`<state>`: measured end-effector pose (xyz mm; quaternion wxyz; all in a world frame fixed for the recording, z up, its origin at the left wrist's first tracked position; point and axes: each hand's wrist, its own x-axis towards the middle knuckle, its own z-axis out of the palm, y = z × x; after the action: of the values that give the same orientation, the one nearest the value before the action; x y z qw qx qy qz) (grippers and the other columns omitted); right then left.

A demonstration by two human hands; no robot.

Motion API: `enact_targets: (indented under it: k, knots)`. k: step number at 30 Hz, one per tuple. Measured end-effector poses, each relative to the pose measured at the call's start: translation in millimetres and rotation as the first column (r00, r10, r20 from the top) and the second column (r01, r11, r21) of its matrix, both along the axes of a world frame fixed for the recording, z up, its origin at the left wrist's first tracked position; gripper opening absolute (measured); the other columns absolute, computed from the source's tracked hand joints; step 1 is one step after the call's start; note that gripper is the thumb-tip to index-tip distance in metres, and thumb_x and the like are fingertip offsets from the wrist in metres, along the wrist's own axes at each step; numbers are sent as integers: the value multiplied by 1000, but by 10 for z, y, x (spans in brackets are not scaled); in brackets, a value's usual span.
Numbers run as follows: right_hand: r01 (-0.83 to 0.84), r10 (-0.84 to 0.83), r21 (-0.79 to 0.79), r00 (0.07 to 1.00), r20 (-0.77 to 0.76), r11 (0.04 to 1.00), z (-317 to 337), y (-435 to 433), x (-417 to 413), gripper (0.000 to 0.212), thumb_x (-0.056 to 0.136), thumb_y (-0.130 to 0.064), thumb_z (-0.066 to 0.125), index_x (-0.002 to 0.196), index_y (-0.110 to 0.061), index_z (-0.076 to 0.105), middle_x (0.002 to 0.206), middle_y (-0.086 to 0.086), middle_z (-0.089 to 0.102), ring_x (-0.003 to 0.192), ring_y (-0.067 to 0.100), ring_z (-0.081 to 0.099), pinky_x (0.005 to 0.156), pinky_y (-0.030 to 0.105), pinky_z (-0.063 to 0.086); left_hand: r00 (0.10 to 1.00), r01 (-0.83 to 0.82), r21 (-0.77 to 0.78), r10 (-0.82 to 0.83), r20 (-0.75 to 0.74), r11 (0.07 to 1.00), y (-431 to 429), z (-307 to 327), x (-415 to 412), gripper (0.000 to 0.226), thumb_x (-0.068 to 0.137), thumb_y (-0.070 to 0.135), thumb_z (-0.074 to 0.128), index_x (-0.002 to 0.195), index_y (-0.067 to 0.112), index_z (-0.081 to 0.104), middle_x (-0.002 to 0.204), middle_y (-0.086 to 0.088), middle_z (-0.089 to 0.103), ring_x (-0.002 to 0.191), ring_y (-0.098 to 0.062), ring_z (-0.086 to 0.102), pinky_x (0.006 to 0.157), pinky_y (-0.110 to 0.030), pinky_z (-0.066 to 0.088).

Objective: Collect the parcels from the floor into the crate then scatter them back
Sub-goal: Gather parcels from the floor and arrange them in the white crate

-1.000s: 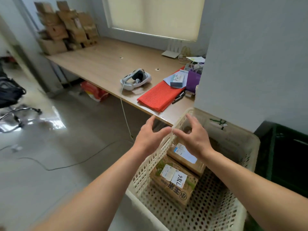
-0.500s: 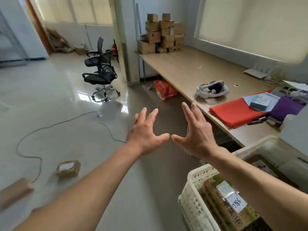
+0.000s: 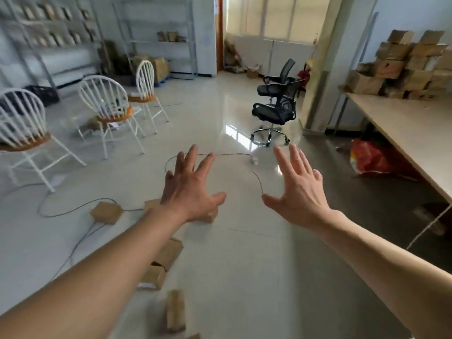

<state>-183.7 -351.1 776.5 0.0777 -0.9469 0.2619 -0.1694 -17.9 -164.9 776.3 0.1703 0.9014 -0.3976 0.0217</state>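
Several brown cardboard parcels lie on the glossy floor to my lower left. One parcel sits left of my left wrist, and another is partly hidden under my left hand. A larger parcel and one more lie below my left forearm. A narrow parcel lies near the bottom edge. My left hand and my right hand are stretched out in front of me above the floor, fingers spread, holding nothing. The crate is out of view.
A black office chair stands ahead to the right. White spindle-back chairs stand at the left. A cable loops across the floor. A long wooden table with stacked boxes runs along the right, a red bag beneath it.
The view has swung left from the crate and table to the open floor. Both hands stayed raised and spread. More parcels on the floor have come into view.
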Motion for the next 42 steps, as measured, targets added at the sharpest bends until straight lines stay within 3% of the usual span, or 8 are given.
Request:
enact_targets:
  k: [13,16,19,21,24,29,37,42]
  knots:
    - [-393,394,20,916,-72,919,-23,889,1493,119,85,-54,75,160,-42,-17,172,0,-21,160,22,-11,126,58,14,897,-441,49,440,38,896,1754,79,567,97,83,67,60,159,35,8,167,6,-13,155,-28,-7,120,-58,20]
    - [-505,507,48,858,-87,862,-13,994,1682,105,89,-45,73,164,-38,0,173,-1,-17,161,23,3,123,50,24,850,-525,-15,525,27,851,1961,88,457,87,85,60,63,157,29,24,160,-4,34,144,-27,36,112,-48,36]
    - [-615,617,56,786,-39,786,-76,1029,1847,64,92,-30,70,152,-27,47,174,-3,6,154,24,29,112,40,43,790,-613,-26,613,6,790,2077,102,309,73,87,50,68,150,27,38,119,4,68,105,-24,64,90,-35,49]
    - [-664,665,51,747,-7,746,-150,1049,1938,44,91,-21,69,135,-24,62,171,-5,21,148,24,40,104,39,48,753,-657,-42,658,-5,753,2129,53,222,67,86,44,71,145,27,44,114,5,69,104,-24,65,87,-35,51]
    - [-717,718,36,696,6,696,-288,1115,2027,31,88,-9,66,118,-19,68,166,-5,36,141,26,49,93,38,49,725,-685,-115,689,-6,719,2227,-90,106,60,82,34,76,136,21,53,130,0,59,109,-27,64,87,-37,52]
    - [-819,819,-4,573,9,573,-563,1297,2091,27,81,3,65,100,-14,72,155,5,51,131,34,58,84,44,57,664,-738,-132,747,33,662,2445,-356,-146,54,75,27,83,123,15,62,139,1,44,101,-24,63,81,-38,52]
    - [-917,915,-9,396,77,398,-818,1828,2055,29,71,12,67,90,-9,73,141,11,62,113,40,67,65,50,60,548,-829,-120,836,19,546,2911,-647,-589,56,73,30,86,121,14,64,149,0,40,122,-21,56,87,-43,54]
    - [-947,945,-25,316,87,319,-898,2168,2023,30,67,13,67,87,-9,71,134,13,66,106,39,69,55,49,60,493,-866,-101,870,-8,490,3189,-743,-805,55,75,28,84,124,13,63,152,0,38,114,-21,60,79,-31,47]
